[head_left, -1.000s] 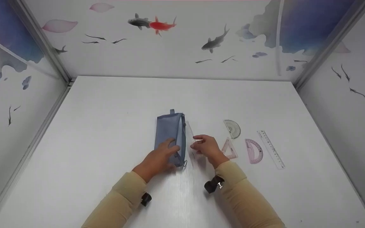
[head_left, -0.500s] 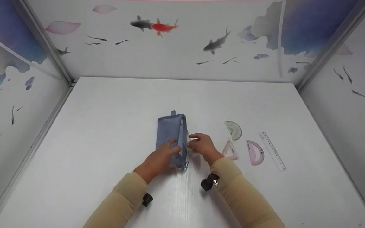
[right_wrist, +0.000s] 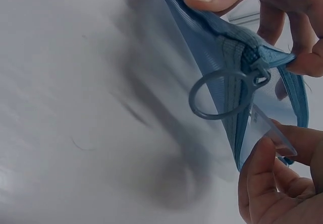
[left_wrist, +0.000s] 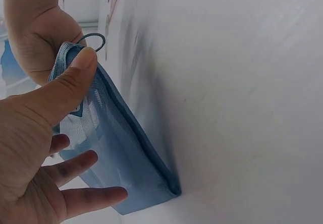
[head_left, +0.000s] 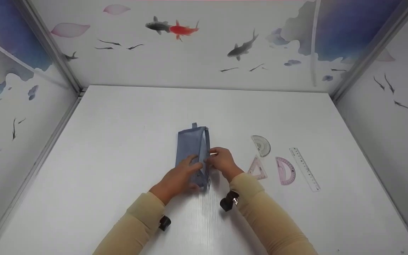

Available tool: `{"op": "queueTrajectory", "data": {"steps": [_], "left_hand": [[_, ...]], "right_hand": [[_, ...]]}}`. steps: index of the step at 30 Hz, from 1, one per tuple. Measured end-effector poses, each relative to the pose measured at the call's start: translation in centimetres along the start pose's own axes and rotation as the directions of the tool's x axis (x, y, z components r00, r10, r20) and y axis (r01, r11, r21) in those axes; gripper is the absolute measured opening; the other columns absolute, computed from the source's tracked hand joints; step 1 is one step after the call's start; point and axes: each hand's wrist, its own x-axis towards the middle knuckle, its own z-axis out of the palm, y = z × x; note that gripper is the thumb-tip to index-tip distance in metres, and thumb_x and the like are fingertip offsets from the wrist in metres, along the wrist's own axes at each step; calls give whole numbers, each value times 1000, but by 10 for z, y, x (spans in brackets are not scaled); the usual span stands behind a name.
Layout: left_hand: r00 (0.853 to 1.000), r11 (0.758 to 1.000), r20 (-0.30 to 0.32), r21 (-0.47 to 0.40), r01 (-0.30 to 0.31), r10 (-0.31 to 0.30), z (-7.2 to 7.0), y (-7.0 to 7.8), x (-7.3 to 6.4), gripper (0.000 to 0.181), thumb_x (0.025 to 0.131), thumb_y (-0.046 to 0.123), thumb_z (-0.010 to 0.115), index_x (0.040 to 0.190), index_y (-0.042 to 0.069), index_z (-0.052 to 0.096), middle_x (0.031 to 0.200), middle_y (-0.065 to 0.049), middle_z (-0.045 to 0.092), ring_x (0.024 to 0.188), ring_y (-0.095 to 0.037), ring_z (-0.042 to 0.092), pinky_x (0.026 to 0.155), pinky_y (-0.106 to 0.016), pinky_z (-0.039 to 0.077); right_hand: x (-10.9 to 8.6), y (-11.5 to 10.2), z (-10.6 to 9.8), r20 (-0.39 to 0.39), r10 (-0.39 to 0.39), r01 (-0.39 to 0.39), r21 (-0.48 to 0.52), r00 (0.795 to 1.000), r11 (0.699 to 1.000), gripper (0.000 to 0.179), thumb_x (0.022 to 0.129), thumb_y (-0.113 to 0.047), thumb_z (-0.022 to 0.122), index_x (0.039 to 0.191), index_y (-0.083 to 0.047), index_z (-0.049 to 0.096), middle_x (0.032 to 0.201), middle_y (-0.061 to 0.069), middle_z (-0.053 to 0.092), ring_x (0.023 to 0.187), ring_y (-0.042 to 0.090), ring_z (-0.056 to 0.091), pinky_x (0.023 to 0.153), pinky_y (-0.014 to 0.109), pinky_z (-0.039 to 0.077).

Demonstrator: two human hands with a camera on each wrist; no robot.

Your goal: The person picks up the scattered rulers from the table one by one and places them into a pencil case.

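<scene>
A blue mesh zip pouch [head_left: 188,145] stands tilted on the table with its zip side gaping. My left hand [head_left: 177,177] grips it near the mouth, thumb on one side and fingertips on the other. At the opening, my right hand [head_left: 224,163] pinches a clear flat plastic piece [right_wrist: 275,134], partly inside the pouch. Its kind cannot be told; it looks like a ruler or set square. A ring pull [right_wrist: 194,100] hangs from the zip. In the left wrist view the pouch [left_wrist: 131,153] hides most of the right hand's fingers.
To the right on the white table [head_left: 101,141] lie a clear protractor [head_left: 261,146], a pink set square [head_left: 261,175], a pink protractor [head_left: 280,171] and a clear ruler [head_left: 305,170]. Printed panels [head_left: 204,63] wall the table at the back and sides.
My right hand has moved left to the pouch mouth, bringing the clear plastic piece partly into it. My left hand keeps its grip on the pouch.
</scene>
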Motion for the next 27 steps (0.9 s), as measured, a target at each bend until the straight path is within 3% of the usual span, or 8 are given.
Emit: {"op": "queueTrajectory", "data": {"steps": [10, 21, 27], "left_hand": [[1000, 999, -1, -29, -14, 14, 0, -2, -1, 64, 76, 21, 82, 131, 17, 50, 147, -22, 35, 129, -45, 42, 81, -49, 53], [1000, 999, 10, -44, -14, 14, 0, -3, -1, 67, 75, 23, 82, 134, 21, 50, 148, -20, 35, 131, -41, 42, 90, -49, 50], [1000, 998, 18, -68, -11, 12, 1, -4, -1, 66, 76, 22, 82, 133, 20, 50, 148, -21, 34, 133, -42, 39, 91, -51, 48]], "right_hand": [[3, -5, 6, -12, -17, 15, -117, 1000, 993, 41, 81, 1, 70, 121, 5, 62, 105, 21, 67, 85, 21, 64, 72, 32, 53], [3, -8, 12, 4, -27, 28, -129, 1000, 991, 40, 83, 0, 66, 123, 5, 61, 120, 22, 62, 94, 26, 63, 76, 35, 53], [4, -8, 14, 16, -20, 22, -133, 1000, 991, 38, 83, 0, 63, 121, 5, 62, 108, 19, 67, 85, 21, 62, 72, 32, 52]]}}
